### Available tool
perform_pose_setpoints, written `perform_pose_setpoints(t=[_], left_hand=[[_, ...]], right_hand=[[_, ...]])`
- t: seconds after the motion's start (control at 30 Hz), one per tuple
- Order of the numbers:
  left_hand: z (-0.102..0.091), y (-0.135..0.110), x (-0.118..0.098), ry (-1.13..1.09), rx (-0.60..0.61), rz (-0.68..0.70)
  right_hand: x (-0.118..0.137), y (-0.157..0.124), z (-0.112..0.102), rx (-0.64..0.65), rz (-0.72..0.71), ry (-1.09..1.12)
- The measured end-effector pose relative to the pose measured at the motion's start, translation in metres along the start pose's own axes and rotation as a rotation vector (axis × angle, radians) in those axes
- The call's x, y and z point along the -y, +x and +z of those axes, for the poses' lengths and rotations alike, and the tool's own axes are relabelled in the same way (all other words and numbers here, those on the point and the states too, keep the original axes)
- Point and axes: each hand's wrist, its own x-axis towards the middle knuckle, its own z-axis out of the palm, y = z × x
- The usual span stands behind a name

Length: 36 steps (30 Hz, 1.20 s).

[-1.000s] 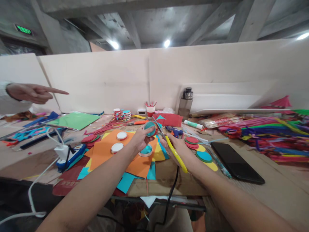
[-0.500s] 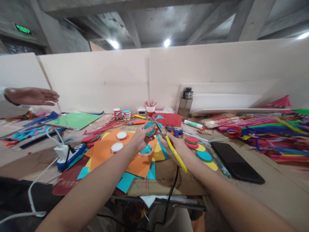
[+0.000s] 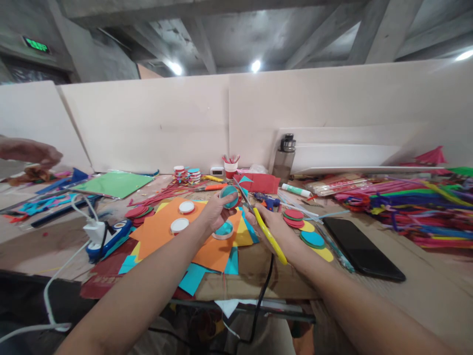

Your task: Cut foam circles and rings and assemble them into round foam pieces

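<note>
My left hand (image 3: 215, 212) pinches a round teal disc (image 3: 229, 196) with a red edge, held up above the table. My right hand (image 3: 274, 228) grips yellow-handled scissors (image 3: 263, 228), whose blades point up and left and meet the disc's right edge. Below the hands lie orange paper (image 3: 158, 229), yellow and teal sheets, two white round lids (image 3: 180, 226) and a teal-filled ring (image 3: 223, 230).
Cut red, teal and yellow circles (image 3: 312, 239) lie right of my hands, beside a black phone (image 3: 360, 248). Pipe cleaners (image 3: 414, 204) pile at far right. A bottle (image 3: 285, 157), cup, glue gun (image 3: 107, 239) and green sheet (image 3: 113, 184) stand around. Another person's hand (image 3: 25, 150) hovers at far left.
The other person's hand at the far left stopped pointing, opened, then drew back toward the left edge. My own hands, disc and scissors have barely moved.
</note>
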Motion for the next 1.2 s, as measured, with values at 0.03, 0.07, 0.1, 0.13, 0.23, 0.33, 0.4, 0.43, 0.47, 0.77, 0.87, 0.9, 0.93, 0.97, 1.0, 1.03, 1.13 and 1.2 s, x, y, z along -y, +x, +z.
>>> perform_pose_setpoints(t=[0.03, 0.07, 0.1, 0.13, 0.23, 0.33, 0.4, 0.43, 0.47, 0.77, 0.87, 0.9, 0.93, 0.97, 1.0, 1.03, 1.13, 1.2], left_hand=[[-0.0003, 0.0002, 0.0002, 0.001, 0.002, -0.002], [-0.0006, 0.0004, 0.0005, 0.001, 0.004, -0.004], [-0.0009, 0.0006, 0.0006, -0.001, 0.004, -0.005], [-0.001, 0.0007, 0.0008, -0.004, 0.002, -0.007], [-0.0014, 0.0011, 0.0009, -0.013, -0.006, -0.008], [-0.0019, 0.0015, 0.0008, -0.017, 0.001, -0.008], [-0.002, 0.0015, 0.0007, -0.017, 0.004, -0.007], [-0.0019, 0.0013, 0.0006, -0.017, 0.005, -0.006], [-0.0017, 0.0011, 0.0005, -0.016, 0.003, -0.005], [-0.0004, 0.0005, -0.0003, -0.018, -0.007, -0.012], [0.0, -0.0004, -0.0007, -0.022, -0.012, -0.023], [0.0003, -0.0008, -0.001, -0.026, -0.013, -0.027], [0.0006, -0.0012, -0.0015, -0.029, -0.013, -0.028], [0.0011, -0.0017, -0.002, -0.03, -0.012, -0.031], [0.0015, -0.0021, -0.0024, -0.029, -0.011, -0.033], [0.0021, -0.0025, -0.0029, -0.029, -0.013, -0.034], [0.0032, -0.0031, -0.0037, -0.027, -0.02, -0.038], [0.0031, -0.0027, -0.0038, -0.029, -0.021, -0.045]], right_hand=[[0.0002, 0.0002, -0.0001, 0.001, -0.001, 0.005], [0.0003, 0.0003, -0.0001, 0.0, -0.001, 0.009], [0.0002, 0.0004, 0.0, 0.0, -0.003, 0.01], [0.0, 0.0005, 0.0001, -0.003, -0.006, 0.01], [-0.0007, 0.0004, 0.0007, -0.007, -0.02, 0.011], [-0.0016, -0.0001, 0.0014, -0.008, -0.015, 0.013], [-0.0021, -0.0004, 0.0019, -0.012, -0.008, 0.011], [-0.0022, -0.0005, 0.002, -0.012, -0.006, 0.009], [-0.0023, -0.0005, 0.002, -0.011, -0.003, 0.007], [0.0002, -0.0003, 0.0003, 0.006, 0.007, 0.013], [0.0002, -0.0003, 0.0002, 0.0, 0.009, 0.024], [0.0, -0.0003, 0.0003, -0.002, 0.008, 0.032], [-0.0003, -0.0003, 0.0005, -0.002, 0.011, 0.041], [-0.0006, -0.0002, 0.0007, 0.001, 0.017, 0.048], [-0.001, -0.0002, 0.0009, 0.005, 0.024, 0.051], [-0.0015, -0.0001, 0.0012, 0.007, 0.03, 0.053], [-0.0029, -0.0004, 0.0019, 0.0, 0.03, 0.063], [-0.0038, -0.0009, 0.0019, 0.001, 0.042, 0.076]])
